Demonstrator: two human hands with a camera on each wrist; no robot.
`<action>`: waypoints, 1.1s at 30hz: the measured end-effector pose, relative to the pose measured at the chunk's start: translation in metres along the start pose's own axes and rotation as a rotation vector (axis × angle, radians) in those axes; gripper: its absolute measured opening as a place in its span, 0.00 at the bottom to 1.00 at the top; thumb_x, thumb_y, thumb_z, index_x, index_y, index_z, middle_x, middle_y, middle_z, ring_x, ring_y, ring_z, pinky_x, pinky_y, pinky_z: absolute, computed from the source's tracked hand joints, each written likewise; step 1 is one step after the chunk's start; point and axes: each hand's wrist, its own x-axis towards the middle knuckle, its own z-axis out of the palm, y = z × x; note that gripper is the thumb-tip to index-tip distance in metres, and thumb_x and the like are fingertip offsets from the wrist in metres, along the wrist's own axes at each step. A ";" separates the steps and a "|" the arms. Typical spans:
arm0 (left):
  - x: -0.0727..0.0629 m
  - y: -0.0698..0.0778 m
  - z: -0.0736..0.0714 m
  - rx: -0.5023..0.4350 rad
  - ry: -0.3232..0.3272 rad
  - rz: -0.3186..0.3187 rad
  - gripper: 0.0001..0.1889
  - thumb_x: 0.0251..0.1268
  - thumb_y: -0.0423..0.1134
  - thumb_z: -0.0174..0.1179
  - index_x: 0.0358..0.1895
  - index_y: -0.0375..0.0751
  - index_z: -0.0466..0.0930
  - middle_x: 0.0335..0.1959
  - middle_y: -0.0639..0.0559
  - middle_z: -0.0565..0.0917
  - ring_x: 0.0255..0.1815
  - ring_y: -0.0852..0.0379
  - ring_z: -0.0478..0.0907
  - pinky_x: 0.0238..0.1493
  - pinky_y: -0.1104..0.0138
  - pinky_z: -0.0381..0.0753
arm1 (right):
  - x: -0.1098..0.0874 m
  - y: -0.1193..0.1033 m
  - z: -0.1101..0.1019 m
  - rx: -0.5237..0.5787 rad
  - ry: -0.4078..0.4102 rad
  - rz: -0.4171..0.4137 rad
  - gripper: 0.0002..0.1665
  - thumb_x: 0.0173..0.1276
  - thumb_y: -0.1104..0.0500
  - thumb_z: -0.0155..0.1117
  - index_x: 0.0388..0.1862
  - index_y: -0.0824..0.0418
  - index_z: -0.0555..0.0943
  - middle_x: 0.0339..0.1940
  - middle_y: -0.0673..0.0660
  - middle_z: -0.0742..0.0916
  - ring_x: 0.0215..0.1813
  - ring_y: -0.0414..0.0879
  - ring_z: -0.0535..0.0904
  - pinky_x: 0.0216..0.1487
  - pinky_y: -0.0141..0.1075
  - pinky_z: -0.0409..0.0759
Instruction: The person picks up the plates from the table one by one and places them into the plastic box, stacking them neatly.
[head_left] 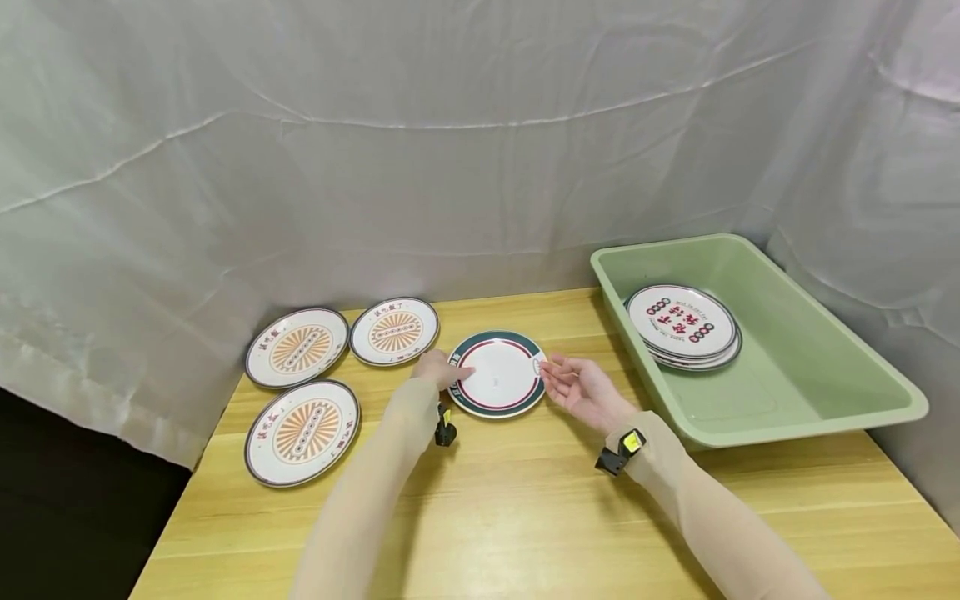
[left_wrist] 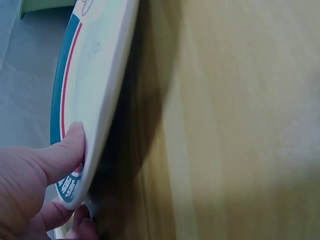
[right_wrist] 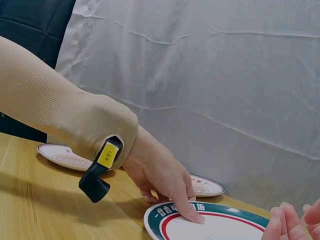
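Note:
My left hand grips the left rim of a white plate with a dark green border and a red ring. In the left wrist view its thumb lies on the plate's face while fingers curl beneath the edge. A shadow runs on the wood under the plate, which looks slightly raised there. At the plate's right rim is my right hand, palm turned up and fingers loosely bent. Whether those fingertips touch the rim, I cannot tell.
Left on the wooden table lie three plates with orange sunburst centres: one at the back left, one at the back, one nearer. A green tub at right holds stacked plates. Grey cloth hangs behind.

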 end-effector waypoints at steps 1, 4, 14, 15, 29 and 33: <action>0.000 -0.001 0.001 -0.018 0.003 -0.002 0.36 0.63 0.59 0.67 0.65 0.35 0.75 0.60 0.40 0.81 0.57 0.47 0.78 0.67 0.56 0.77 | 0.000 0.000 0.000 0.001 -0.001 0.001 0.37 0.77 0.67 0.38 0.82 0.61 0.47 0.60 0.55 0.74 0.54 0.41 0.75 0.58 0.27 0.78; 0.002 -0.002 0.003 -0.071 0.021 -0.013 0.30 0.63 0.57 0.68 0.58 0.37 0.79 0.52 0.43 0.83 0.49 0.50 0.77 0.58 0.59 0.79 | 0.000 0.000 0.001 0.001 -0.004 0.003 0.37 0.77 0.67 0.37 0.83 0.61 0.46 0.61 0.55 0.72 0.54 0.40 0.75 0.58 0.26 0.77; 0.003 0.000 0.007 -0.284 0.082 0.014 0.27 0.64 0.49 0.68 0.58 0.32 0.76 0.51 0.40 0.82 0.46 0.51 0.77 0.51 0.62 0.81 | -0.003 -0.001 0.003 0.004 -0.004 -0.004 0.36 0.76 0.67 0.37 0.82 0.62 0.48 0.56 0.55 0.75 0.52 0.41 0.76 0.57 0.26 0.78; 0.004 0.000 0.008 -0.336 0.072 0.009 0.28 0.65 0.47 0.68 0.60 0.31 0.74 0.53 0.38 0.81 0.47 0.51 0.77 0.52 0.61 0.82 | -0.003 -0.001 0.003 0.001 -0.005 -0.006 0.36 0.76 0.67 0.37 0.82 0.62 0.48 0.55 0.55 0.76 0.52 0.41 0.76 0.56 0.26 0.78; -0.005 -0.004 0.015 -0.839 -0.068 0.008 0.22 0.76 0.32 0.52 0.68 0.24 0.66 0.53 0.33 0.81 0.34 0.58 0.81 0.39 0.70 0.88 | -0.004 0.000 -0.007 0.005 0.000 -0.015 0.34 0.78 0.65 0.39 0.81 0.61 0.50 0.63 0.56 0.72 0.55 0.41 0.75 0.60 0.27 0.77; -0.004 -0.006 0.020 -0.823 -0.039 0.029 0.22 0.79 0.35 0.47 0.68 0.24 0.67 0.45 0.37 0.83 0.29 0.61 0.81 0.32 0.72 0.87 | -0.005 0.001 -0.011 0.001 0.003 -0.021 0.33 0.78 0.65 0.39 0.80 0.61 0.51 0.61 0.56 0.74 0.54 0.41 0.75 0.63 0.28 0.76</action>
